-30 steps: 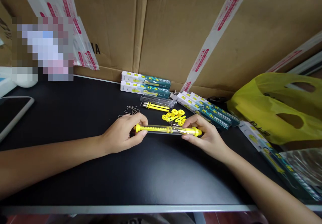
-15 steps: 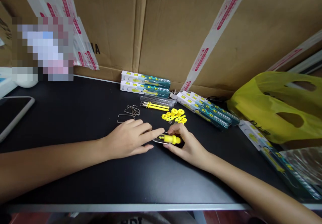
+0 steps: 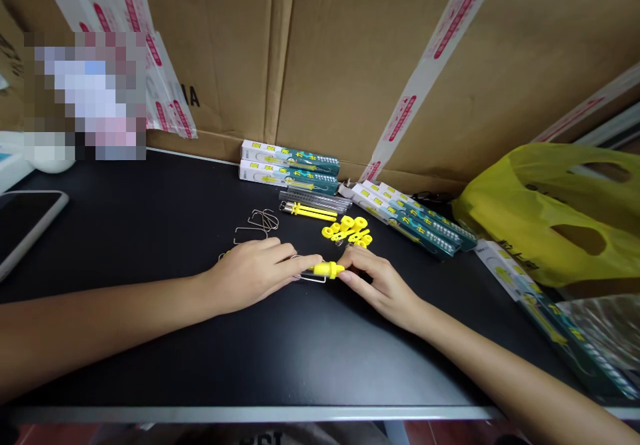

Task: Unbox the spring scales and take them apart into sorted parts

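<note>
My left hand (image 3: 257, 275) is closed around a yellow device (image 3: 326, 270) with a metal wire loop, low over the black table. A bit of its far end shows left of the fingers. My right hand (image 3: 377, 285) pinches the device's pointed yellow tip between thumb and forefinger. Bent wire hooks (image 3: 255, 225) lie just beyond my left hand. Small yellow parts (image 3: 353, 229) sit beyond my right hand, with yellow rods (image 3: 315, 213) and clear tubes (image 3: 315, 199) farther back.
Two stacked boxes (image 3: 289, 177) stand by the cardboard wall (image 3: 335, 65). More boxes (image 3: 410, 218) lie to the right, near a yellow plastic bag (image 3: 530, 211). Another box (image 3: 555, 325) rests at the right edge. A phone (image 3: 30, 225) is at the far left.
The yellow device has shifted left, farther into my left hand, whose fingers have closed on it. My right fingers have moved from around its wire loop to its pointed tip.
</note>
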Tool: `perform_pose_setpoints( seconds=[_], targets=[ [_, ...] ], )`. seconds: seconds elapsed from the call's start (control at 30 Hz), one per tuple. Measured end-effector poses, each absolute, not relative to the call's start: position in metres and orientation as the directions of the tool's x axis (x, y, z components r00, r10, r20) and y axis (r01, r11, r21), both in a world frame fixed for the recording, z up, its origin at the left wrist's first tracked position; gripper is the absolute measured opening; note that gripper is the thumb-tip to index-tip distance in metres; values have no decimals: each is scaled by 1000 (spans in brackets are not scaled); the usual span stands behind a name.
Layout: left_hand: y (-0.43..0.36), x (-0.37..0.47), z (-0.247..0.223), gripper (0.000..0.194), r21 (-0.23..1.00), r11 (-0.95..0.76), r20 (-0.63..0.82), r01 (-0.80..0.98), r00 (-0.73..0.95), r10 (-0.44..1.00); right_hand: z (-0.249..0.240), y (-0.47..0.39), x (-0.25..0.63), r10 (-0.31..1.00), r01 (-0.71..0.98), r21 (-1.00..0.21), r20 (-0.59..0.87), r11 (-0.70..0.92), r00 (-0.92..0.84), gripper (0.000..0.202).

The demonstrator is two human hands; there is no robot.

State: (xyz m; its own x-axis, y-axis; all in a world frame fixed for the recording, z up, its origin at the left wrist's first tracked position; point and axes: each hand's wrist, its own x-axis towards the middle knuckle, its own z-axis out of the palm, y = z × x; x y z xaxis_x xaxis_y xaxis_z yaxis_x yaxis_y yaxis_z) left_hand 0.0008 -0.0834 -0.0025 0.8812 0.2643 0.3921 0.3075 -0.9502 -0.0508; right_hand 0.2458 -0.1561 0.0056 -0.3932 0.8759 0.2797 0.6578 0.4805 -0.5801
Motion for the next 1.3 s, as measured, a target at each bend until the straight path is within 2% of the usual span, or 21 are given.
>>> perform_pose_setpoints(
  seconds=[0.3, 0.43, 0.7, 0.9, 1.07, 1.17, 1.3],
  targets=[
    [-85, 1, -2, 33, -63, -947, 410, 313, 874, 262, 5, -158, 246, 883, 674, -572, 267, 467, -386, 20],
    [-85, 1, -2, 33, -68, -947, 413, 315, 872, 260, 3, -158, 246, 880, 658, -585, 285, 473, -379, 13],
    [-84, 0, -2, 34, -84, -955, 419, 286, 879, 227, 7, -157, 253, 783, 665, -419, 403, 618, -474, 11],
    [-84, 0, -2, 33, -95, -953, 429, 287, 876, 221, 11, -158, 248, 857, 686, -520, 238, 510, -456, 28],
    [-84, -1, -3, 33, -87, -953, 410, 292, 882, 232, 10, -160, 243, 875, 660, -591, 194, 465, -443, 26],
    [-84, -1, -2, 34, -89, -954, 399, 286, 888, 229, 9, -159, 246, 856, 676, -534, 222, 508, -467, 23],
    [-83, -1, -1, 34, -114, -953, 376, 281, 900, 220, 6, -156, 251, 776, 689, -358, 303, 631, -553, 22]
  ],
)
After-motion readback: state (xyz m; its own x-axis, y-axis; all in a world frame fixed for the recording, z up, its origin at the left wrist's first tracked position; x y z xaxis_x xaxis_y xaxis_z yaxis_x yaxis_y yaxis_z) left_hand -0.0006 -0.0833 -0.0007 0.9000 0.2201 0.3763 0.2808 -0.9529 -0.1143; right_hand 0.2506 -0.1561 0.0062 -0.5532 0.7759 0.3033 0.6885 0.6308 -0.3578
